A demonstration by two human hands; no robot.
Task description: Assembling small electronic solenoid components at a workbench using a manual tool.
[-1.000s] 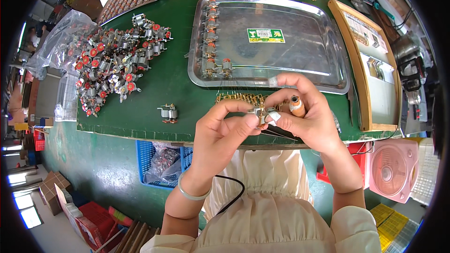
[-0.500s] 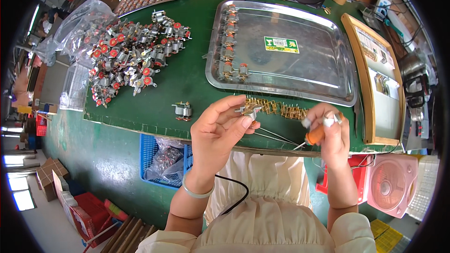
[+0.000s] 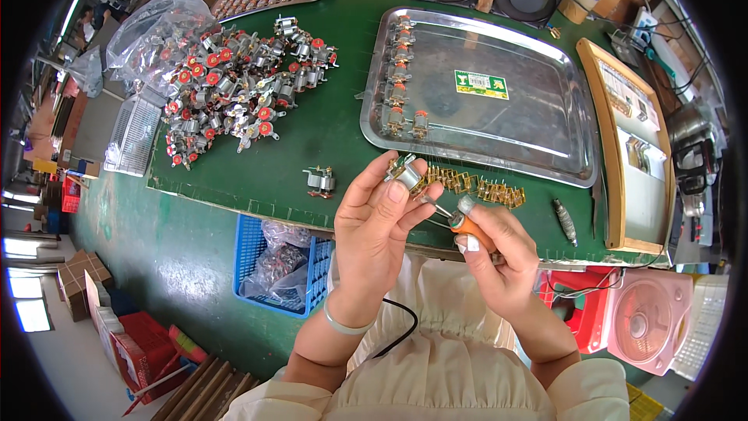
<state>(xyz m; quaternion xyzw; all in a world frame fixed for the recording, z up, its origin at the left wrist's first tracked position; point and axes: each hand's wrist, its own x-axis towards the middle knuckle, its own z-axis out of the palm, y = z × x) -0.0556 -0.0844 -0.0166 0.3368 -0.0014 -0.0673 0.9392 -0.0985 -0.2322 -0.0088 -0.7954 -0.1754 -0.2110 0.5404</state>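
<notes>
My left hand (image 3: 372, 222) pinches a small silver metal assembly (image 3: 406, 178) with a brass-coloured bracket between thumb and fingers, above the table's front edge. In my right hand (image 3: 499, 253) is a screwdriver (image 3: 467, 230) with an orange handle, its thin shaft pointing left at the assembly. Whether the tip touches a screw I cannot tell. White wrapping covers some of my right fingertips. Just beyond my hands lies a row of brass brackets (image 3: 501, 193). One similar silver assembly (image 3: 319, 181) lies alone to the left of my left hand.
A steel tray (image 3: 530, 121) holds a line of assemblies along its left side. A big heap of red-and-silver assemblies (image 3: 226, 93) lies at left. A grey ribbed rod-shaped tool (image 3: 565, 222) rests at right, beside a wooden frame (image 3: 588, 78). Below sits a blue crate (image 3: 248, 265).
My right hand has moved left, bringing the screwdriver up to the assembly. My left hand has turned the assembly. The grey rod-shaped tool now shows on the table.
</notes>
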